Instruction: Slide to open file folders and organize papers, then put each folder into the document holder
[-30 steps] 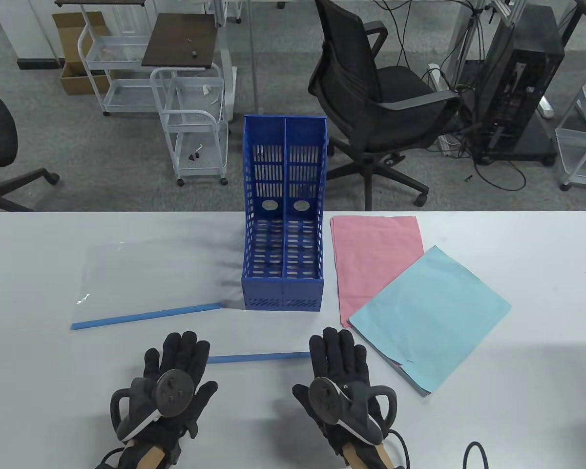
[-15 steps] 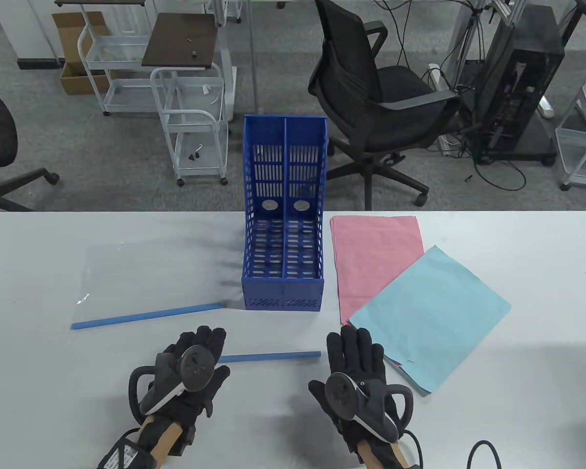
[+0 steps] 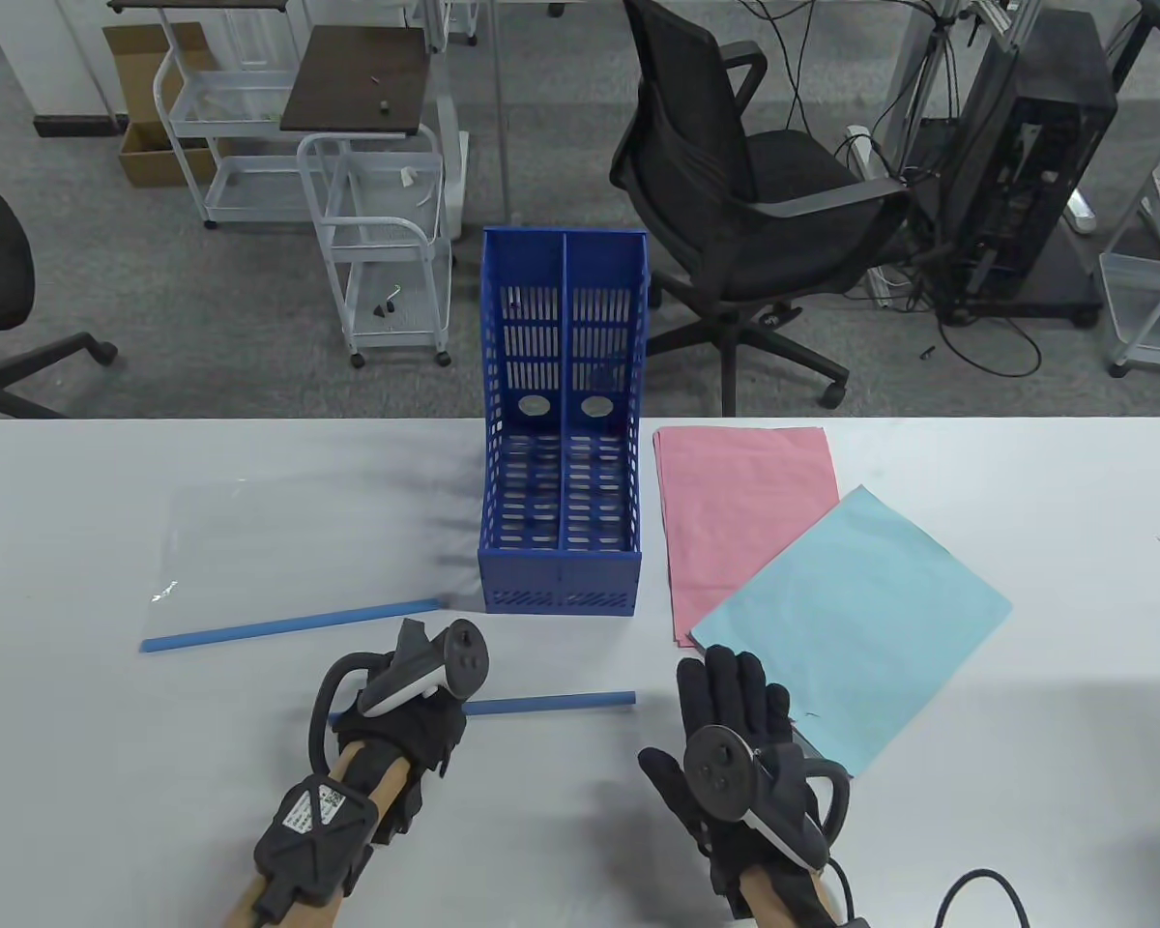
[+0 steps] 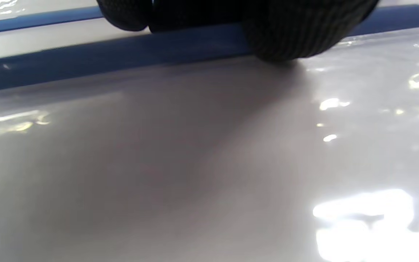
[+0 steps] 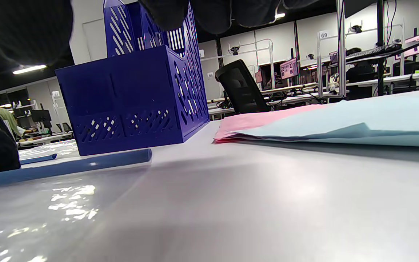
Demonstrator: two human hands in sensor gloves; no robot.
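On the near folder's blue slide bar (image 3: 551,704), my left hand (image 3: 406,706) has tipped forward, fingers (image 4: 278,40) now touching it; grip unclear. Right hand (image 3: 735,735) flat, open, drifted right. Bar still on; document holder (image 3: 561,580) beyond.

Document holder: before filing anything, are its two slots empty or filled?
Empty. In the table view both compartments of the document holder show only their bare slotted floors.

A white tag (image 5: 324,34) on a background post reads "69" (other labels are illegible).
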